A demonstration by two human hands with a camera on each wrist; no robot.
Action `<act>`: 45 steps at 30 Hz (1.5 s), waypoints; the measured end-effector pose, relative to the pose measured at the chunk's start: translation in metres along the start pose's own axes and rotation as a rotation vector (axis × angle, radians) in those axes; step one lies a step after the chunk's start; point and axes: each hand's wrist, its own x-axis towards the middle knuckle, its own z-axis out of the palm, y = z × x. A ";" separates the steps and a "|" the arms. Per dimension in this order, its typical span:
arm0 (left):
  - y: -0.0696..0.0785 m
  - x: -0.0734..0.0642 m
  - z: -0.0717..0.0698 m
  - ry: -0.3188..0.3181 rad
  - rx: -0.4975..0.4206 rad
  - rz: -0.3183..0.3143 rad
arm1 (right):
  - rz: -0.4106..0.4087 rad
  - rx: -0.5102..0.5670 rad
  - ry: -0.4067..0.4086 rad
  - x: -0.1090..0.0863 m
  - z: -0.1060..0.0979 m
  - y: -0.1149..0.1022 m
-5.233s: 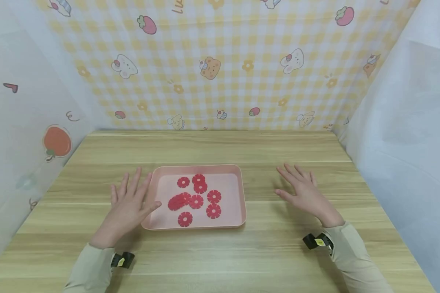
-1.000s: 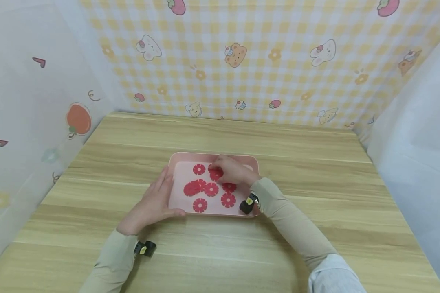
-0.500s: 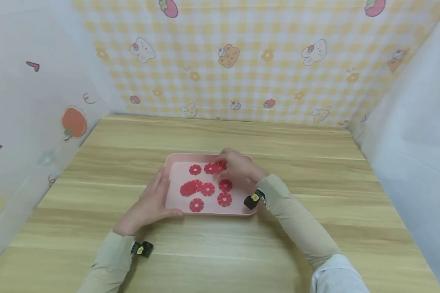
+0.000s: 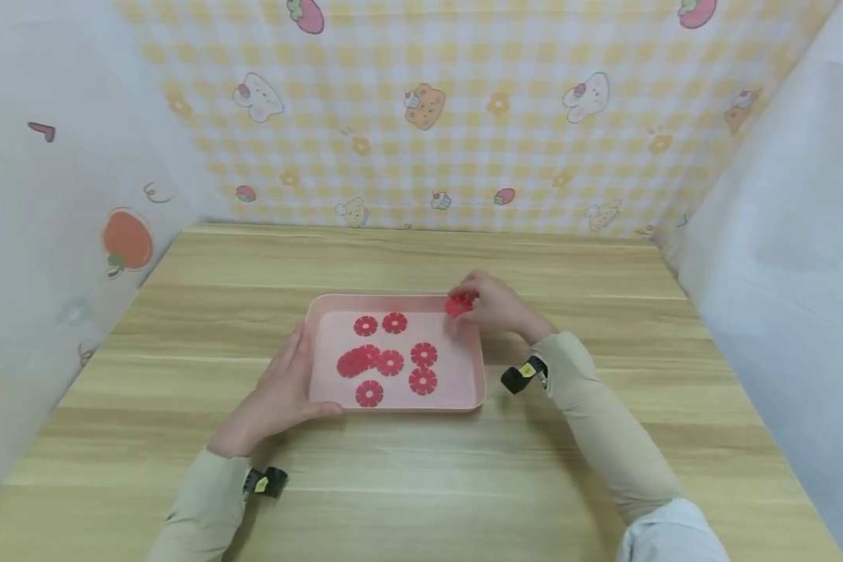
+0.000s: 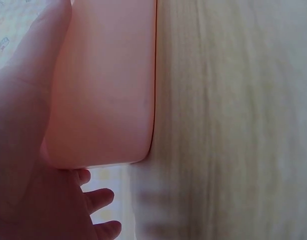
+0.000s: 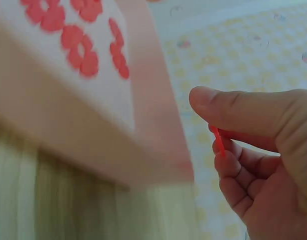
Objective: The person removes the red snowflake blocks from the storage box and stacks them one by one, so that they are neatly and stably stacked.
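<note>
A pink tray [image 4: 469,394] lies on the wooden table with several red interlocking discs, notched round the rim and holed in the middle. One disc [image 4: 368,393] is near the front wall; a few overlap in a pile [image 4: 353,363] left of centre. Over the tray's back right corner, my right hand [image 4: 499,304] pinches one red interlocking disc [image 4: 458,305] between thumb and fingers; the right wrist view shows this held disc [image 6: 219,142] edge-on. At the tray's front left, my left hand [image 4: 281,390] rests with fingers along the left wall and thumb at the front.
Wood-grain table [image 4: 421,484] surrounds the tray on all sides. A yellow checked cloth [image 4: 492,156] hangs behind it, and white sheets hang at the left [image 4: 56,203] and right [image 4: 780,257]. Each wrist wears a black strap with a small camera.
Both hands came from beside the tray to it. My right hand took a disc from the upper middle and carried it right to the back right corner. My left hand stays at the tray's left.
</note>
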 end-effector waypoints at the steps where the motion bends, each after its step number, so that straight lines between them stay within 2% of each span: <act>1: 0.000 0.000 0.000 0.001 0.001 -0.001 | -0.002 -0.002 0.011 -0.003 -0.001 0.004; 4: 0.000 -0.001 0.001 -0.004 -0.004 -0.012 | 0.009 0.012 0.034 -0.012 -0.004 0.017; 11: 0.002 -0.002 0.000 -0.018 0.004 -0.017 | 0.099 0.071 0.069 -0.035 -0.007 0.040; 18: 0.003 -0.001 -0.001 -0.028 0.011 -0.013 | 0.088 0.022 0.045 -0.048 -0.001 0.060; 21: 0.003 -0.001 -0.001 -0.031 0.013 -0.015 | 0.098 0.032 0.052 -0.051 0.004 0.067; 31: 0.001 -0.001 0.000 -0.034 0.011 -0.013 | 0.119 0.051 0.070 -0.055 0.010 0.075; 45: 0.001 0.000 0.001 -0.036 0.009 -0.024 | 0.090 0.064 0.070 -0.056 0.010 0.077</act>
